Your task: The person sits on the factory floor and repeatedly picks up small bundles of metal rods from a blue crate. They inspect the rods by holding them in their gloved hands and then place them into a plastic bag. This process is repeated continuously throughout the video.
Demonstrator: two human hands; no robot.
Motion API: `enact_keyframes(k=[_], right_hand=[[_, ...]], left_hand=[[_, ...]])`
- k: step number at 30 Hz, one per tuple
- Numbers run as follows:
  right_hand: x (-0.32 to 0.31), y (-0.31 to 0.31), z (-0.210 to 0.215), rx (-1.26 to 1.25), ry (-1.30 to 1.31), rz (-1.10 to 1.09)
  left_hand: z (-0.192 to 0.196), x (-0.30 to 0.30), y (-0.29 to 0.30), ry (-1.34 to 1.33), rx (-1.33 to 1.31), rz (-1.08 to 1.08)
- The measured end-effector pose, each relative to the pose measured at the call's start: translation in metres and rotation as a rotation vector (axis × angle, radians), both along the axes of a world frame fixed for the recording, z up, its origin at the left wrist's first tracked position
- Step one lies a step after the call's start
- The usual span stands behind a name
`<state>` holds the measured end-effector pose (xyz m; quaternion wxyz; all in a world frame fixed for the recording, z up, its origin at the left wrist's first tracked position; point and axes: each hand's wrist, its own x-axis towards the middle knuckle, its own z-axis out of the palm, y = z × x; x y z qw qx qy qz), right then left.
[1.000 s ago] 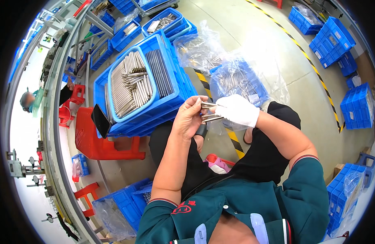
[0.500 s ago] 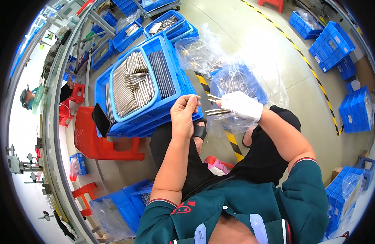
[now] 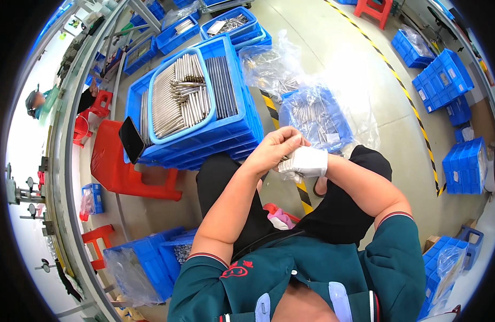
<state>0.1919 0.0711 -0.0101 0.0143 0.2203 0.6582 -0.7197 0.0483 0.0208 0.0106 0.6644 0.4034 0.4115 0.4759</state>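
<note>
My bare left hand [image 3: 277, 149] is closed, its thumb and fingers bent over the fingers of my right hand so that the two touch. What the left fingertips pinch, if anything, is hidden. My right hand [image 3: 306, 163], in a white glove, is curled closed around a few thin metal rods [image 3: 284, 159]; only a little of them shows between the hands. To the left, a light-blue tray [image 3: 152, 96] holds rows of silver metal rods [image 3: 169, 107]. Beyond my hands, a blue crate [image 3: 341, 115] holds more loose rods under clear plastic.
The tray rests on stacked blue crates [image 3: 226, 137], with dark rods [image 3: 220, 86] beside it and a black phone-like slab [image 3: 131, 140] at the corner. A red stool [image 3: 116, 166] stands left. More blue crates [image 3: 465, 166] line the right. A co-worker [image 3: 37, 102] is far left.
My left hand has moved right and down onto my gloved right hand. The right hand has dropped slightly and turned, and the rods that stuck out of it are now mostly covered.
</note>
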Motion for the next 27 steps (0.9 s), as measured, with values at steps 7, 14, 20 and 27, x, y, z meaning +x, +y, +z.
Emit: enact_keyframes(k=[7,14,20,27], right_hand=[[-0.010,0.020,0.026,-0.466,0.380,-0.474],[-0.031,0.011,0.053,-0.108,0.464,-0.730],[-0.036,0.013,0.039,-0.115,0.450,-0.790],[-0.035,0.011,0.029,0.368,0.267,-0.781]], left_hand=[[-0.039,-0.003,0.022,-0.752,-0.179,0.539],[-0.013,0.026,0.026,-1.038,-0.346,0.513],[-0.035,0.030,0.023,-0.804,-0.409,0.503],[-0.085,-0.006,0.015,-0.669,-0.207,0.193]])
